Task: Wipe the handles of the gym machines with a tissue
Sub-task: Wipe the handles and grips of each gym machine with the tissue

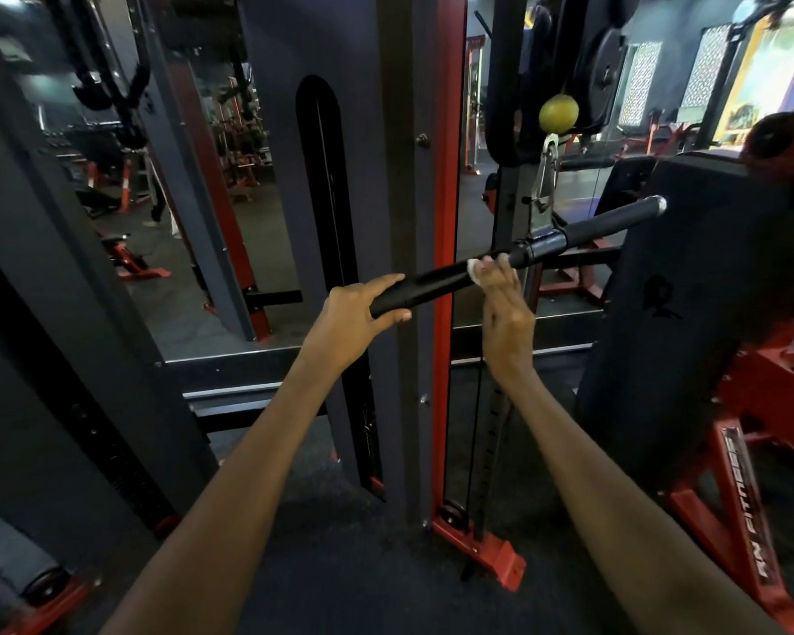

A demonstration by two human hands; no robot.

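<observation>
Handle: straight black cable bar (500,261), hung from a silver clip (543,183) below a yellow-green stopper ball (558,112); tilted, near end low, far chrome-capped end high.
Left hand (356,313): fingers and thumb curled round the bar's near end, steadying it.
Right hand (505,304): fingers wrapped over the bar just short of its centre collar, pressing the wad against the grip.
Tissue (611,276): small white wad, mostly hidden under the right fingers; only an edge shows.
Surroundings: red and grey machine frame (443,222) directly behind; dark padded seat back (688,291) to the right.
Coverage: far grip beyond the collar probably not yet wiped.
Risk, swing: bar hangs free on one clip; a hard stroke or a loosened left hold could pivot it.
Risk, tissue: thin wad could tear or slip out on the textured grip.
Risk, snag: collar and clip may catch the paper.
</observation>
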